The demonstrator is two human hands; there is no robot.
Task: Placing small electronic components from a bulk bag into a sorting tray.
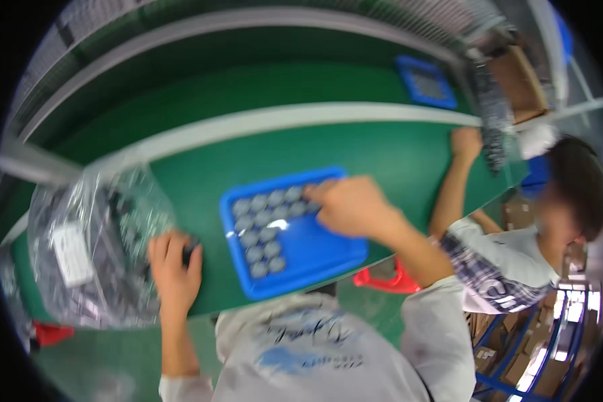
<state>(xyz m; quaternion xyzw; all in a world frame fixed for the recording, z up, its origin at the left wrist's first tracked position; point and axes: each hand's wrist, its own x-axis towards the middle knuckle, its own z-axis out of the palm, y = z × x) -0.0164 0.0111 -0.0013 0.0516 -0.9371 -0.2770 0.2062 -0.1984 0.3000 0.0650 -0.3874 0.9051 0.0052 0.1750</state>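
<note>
On the green table in front of me lies a blue tray point(328, 251). Grey round pieces point(248, 238) fill rows along its far side and left side, while its near right part shows bare blue. Over the far right of the tray, my right hand point(355, 208) is closed, its fingertips down at the far row; whatever they pinch is hidden. My left hand point(174, 264) is beside the clear plastic bag point(74, 201), with a small dark piece point(191, 248) between thumb and fingers. Dark and grey parts fill the bag, which bears a white label.
A white rail point(248, 125) runs across behind the tray. Past it lies another blue tray point(425, 82). At the right a co-worker's arm point(452, 181) rests on the table, near a plastic bag of dark parts point(492, 127) and a cardboard box point(519, 84). Red stools point(392, 278) stand below the table edge.
</note>
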